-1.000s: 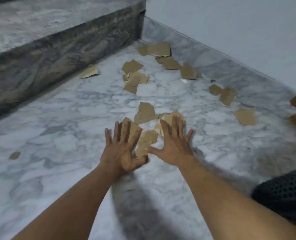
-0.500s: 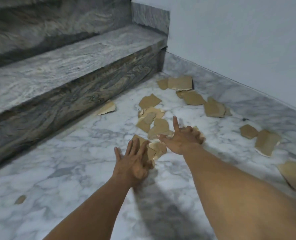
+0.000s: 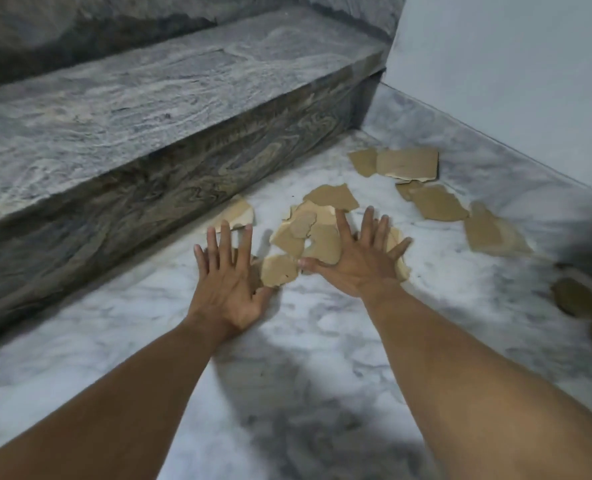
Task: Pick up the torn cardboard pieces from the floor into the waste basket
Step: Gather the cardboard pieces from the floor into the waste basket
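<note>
Plainly, both hands lie palm down with fingers straight and fanned apart, holding nothing. The left grip [image 3: 228, 292] rests flat on the marble floor [image 3: 322, 327], its fingers pointing away toward the step [image 3: 149, 109], and its thumb touches the near edge of a small torn piece [image 3: 279, 270]. The right grip [image 3: 356, 261] lies on top of the overlapping pile of cardboard pieces [image 3: 308, 237], its thumb stretched left toward that small piece and its fingers spread over the brown scraps.

The pile sits between the two hands. Its long axis runs away from the person and slightly to the right, ending at a flat scrap [image 3: 332, 197] on the far side. A lone piece [image 3: 239, 211] lies just beyond the left fingertips, close against the foot of the step.

Further out toward the wall [image 3: 512, 64], a larger rectangular piece [image 3: 408, 164] lies flat with its long side running left to right. Two more scraps [image 3: 438, 202] [image 3: 492, 233] trail from it in a diagonal line toward the near right. At the right edge, dark shapes on the floor are too blurred to tell.
</note>
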Demonstrator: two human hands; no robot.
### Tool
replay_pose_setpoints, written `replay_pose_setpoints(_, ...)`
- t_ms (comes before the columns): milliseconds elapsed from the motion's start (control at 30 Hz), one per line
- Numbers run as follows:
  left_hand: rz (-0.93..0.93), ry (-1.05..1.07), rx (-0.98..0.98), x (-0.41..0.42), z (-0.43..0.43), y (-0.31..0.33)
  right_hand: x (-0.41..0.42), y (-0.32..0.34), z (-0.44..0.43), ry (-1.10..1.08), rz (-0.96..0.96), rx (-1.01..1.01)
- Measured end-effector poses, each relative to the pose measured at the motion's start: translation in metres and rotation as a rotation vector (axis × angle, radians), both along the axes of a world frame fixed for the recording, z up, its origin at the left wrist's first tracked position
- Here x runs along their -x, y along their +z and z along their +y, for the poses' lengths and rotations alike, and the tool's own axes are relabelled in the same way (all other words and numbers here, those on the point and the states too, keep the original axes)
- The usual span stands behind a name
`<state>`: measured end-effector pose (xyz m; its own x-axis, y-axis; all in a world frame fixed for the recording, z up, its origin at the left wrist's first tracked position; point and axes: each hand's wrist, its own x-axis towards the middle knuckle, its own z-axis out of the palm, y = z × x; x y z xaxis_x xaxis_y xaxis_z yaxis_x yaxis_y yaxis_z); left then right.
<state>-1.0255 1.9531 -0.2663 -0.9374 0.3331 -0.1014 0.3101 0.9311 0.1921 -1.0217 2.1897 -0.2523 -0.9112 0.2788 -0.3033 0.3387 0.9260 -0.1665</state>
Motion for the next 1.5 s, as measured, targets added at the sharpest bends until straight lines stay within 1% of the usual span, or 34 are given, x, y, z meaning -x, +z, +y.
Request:
replay_pose_setpoints(100,-0.054,-0.040,0.058,0.032,0.002,-0.001,0.028,0.001,0.003,0.076,0.009,-0.014)
replay_pose_setpoints(167,-0.052,-0.063,0.084,0.040,0.006,-0.002,0.048,0.001,0.009,0.129,0.015,-0.004)
replay_pose_setpoints(267,0.063,0.002,0.002,0.039,0.010,-0.001,0.069,0.000,0.013,0.183,-0.017,-0.001)
replay_pose_setpoints(300,0.106,0.026,-0.030,0.038,0.010,0.000,0.073,-0.001,0.012,0.176,-0.012,0.001)
replay_pose_setpoints(367,0.139,0.047,-0.070,0.038,0.011,-0.001,0.084,-0.001,0.002,0.099,0.059,0.040)
replay_pose_setpoints(433,0.108,0.051,-0.071,0.038,0.013,0.000,0.094,0.001,-0.010,-0.029,0.140,0.060)
replay_pose_setpoints(500,0.072,0.069,-0.077,0.037,0.013,0.001,0.105,-0.003,-0.023,-0.124,0.169,0.036)
replay_pose_setpoints(567,0.076,0.085,-0.091,0.038,0.012,0.000,0.113,-0.008,-0.032,-0.176,0.185,0.005)
replay_pose_setpoints(667,0.128,0.122,-0.106,0.039,0.012,-0.001,0.121,-0.011,-0.031,-0.170,0.228,-0.006)
replay_pose_setpoints(767,0.167,0.140,-0.089,0.039,0.013,0.003,0.123,-0.009,-0.024,-0.144,0.262,-0.062)
replay_pose_setpoints(900,0.175,0.166,-0.079,0.038,0.015,0.005,0.122,-0.010,-0.019,-0.094,0.321,-0.121)
replay_pose_setpoints(1000,0.164,0.177,-0.069,0.038,0.016,0.006,0.126,-0.008,-0.008,-0.043,0.330,-0.107)
replay_pose_setpoints(1100,0.147,0.192,-0.061,0.039,0.017,0.005,0.131,-0.007,-0.005,-0.065,0.323,-0.130)
replay_pose_setpoints(1167,0.147,0.207,-0.065,0.040,0.017,0.005,0.130,-0.006,-0.009,-0.080,0.354,-0.142)
replay_pose_setpoints(1333,0.168,0.241,-0.068,0.038,0.017,0.004,0.122,0.008,-0.021,-0.062,0.398,0.105)
replay_pose_setpoints(1433,0.162,0.255,-0.081,0.037,0.017,0.006,0.107,0.018,-0.028,-0.055,0.418,0.149)
replay_pose_setpoints(1500,0.155,0.255,-0.119,0.036,0.018,0.006,0.091,0.023,-0.028,-0.101,0.411,0.194)
